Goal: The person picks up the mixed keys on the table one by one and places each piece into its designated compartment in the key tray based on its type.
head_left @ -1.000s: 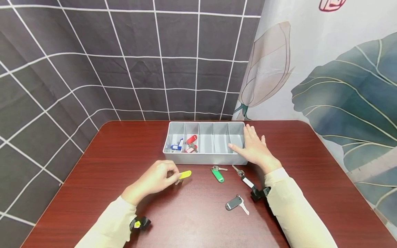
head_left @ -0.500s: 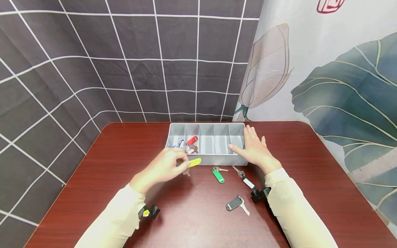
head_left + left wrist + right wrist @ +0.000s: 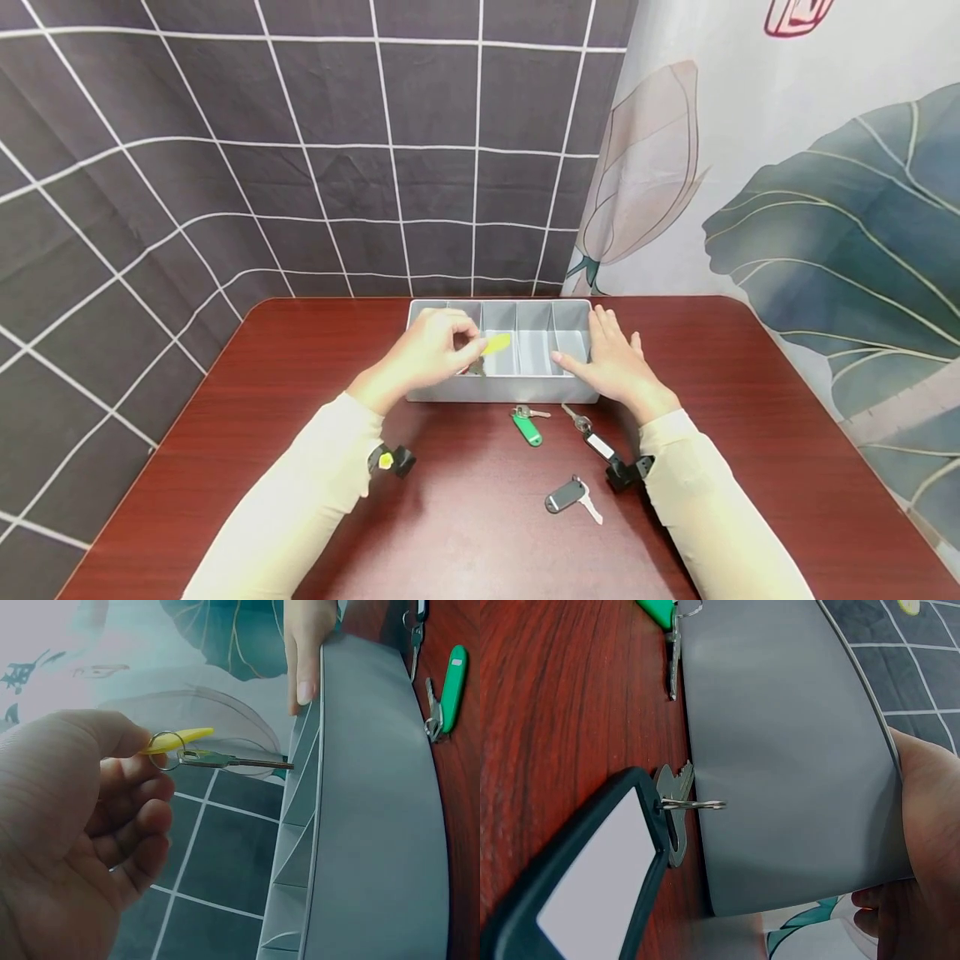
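Note:
My left hand pinches a yellow key tag between thumb and forefinger, above the grey divided box, by its middle compartment. In the left wrist view, a metal key hangs from the tag's ring, and the other fingers are curled loosely below. My right hand rests on the box's right end, its straight fingers along the end wall and its thumb over the front rim. The left hand hides the leftmost compartments with the blue and red key tags, apart from a sliver of red.
On the wooden table, in front of the box, lie a green key tag with a key, a black one with a white label near the right wrist, and a dark grey one closer in. Patterned curtains hang behind.
My left hand has lifted the yellow key tag off the table and carried it forward and right, over the box. The right hand stays in place.

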Motion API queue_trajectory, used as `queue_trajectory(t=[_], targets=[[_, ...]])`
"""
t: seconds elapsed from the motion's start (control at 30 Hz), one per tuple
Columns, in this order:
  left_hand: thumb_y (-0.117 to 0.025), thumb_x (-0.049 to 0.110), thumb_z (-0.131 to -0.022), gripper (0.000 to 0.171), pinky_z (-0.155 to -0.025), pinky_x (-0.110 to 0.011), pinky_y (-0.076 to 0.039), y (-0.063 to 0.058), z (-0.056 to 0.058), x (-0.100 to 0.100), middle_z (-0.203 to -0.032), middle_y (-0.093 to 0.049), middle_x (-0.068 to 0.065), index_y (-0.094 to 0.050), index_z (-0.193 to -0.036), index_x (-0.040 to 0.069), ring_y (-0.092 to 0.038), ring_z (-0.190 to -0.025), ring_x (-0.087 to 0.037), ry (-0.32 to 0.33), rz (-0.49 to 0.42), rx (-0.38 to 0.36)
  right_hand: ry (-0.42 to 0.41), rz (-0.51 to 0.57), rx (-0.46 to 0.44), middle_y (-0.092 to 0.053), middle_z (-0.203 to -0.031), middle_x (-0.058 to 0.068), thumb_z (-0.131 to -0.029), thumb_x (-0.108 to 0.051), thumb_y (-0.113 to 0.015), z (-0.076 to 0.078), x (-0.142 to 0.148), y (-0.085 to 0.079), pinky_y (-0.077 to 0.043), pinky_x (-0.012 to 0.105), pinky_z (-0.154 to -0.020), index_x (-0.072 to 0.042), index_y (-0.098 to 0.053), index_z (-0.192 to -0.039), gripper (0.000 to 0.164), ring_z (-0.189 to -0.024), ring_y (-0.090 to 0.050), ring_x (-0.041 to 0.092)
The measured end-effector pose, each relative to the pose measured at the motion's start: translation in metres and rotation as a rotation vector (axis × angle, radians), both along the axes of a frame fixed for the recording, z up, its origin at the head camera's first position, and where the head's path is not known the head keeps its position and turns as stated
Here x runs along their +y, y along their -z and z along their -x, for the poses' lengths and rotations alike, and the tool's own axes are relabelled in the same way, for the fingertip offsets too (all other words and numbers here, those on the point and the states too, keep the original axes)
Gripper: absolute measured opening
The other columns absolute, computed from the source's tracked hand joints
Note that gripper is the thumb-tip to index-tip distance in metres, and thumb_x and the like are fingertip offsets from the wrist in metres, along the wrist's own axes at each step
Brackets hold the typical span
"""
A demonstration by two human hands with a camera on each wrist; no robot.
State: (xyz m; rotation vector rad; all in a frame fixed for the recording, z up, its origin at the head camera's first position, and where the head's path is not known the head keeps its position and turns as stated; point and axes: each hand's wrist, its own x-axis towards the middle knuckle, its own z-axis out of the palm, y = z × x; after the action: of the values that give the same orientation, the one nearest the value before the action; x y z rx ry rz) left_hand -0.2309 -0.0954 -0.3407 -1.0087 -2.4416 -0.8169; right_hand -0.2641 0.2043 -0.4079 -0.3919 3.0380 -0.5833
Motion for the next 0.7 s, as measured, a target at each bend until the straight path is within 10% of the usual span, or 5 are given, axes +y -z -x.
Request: queue_trajectory(t=[0.7], targets=[[-0.066, 0.018, -0.086, 0.02, -0.058, -0.024, -0.044, 0.02, 0.04, 0.022, -0.057, -0.057, 0.01, -0.069, -0.066, 0.016, -0.051, -0.054, -0.007, -0.204, 0.01, -0.221, 0.003, 0.011, -0.004, 0.002, -0.16, 0.017, -0.081, -0.08, -0.041, 0.0, 0.0, 0.0, -0.001, 0.068, -0.106, 0.002, -0.005, -0.152, 0.115, -0.146, 0.003, 0.031]])
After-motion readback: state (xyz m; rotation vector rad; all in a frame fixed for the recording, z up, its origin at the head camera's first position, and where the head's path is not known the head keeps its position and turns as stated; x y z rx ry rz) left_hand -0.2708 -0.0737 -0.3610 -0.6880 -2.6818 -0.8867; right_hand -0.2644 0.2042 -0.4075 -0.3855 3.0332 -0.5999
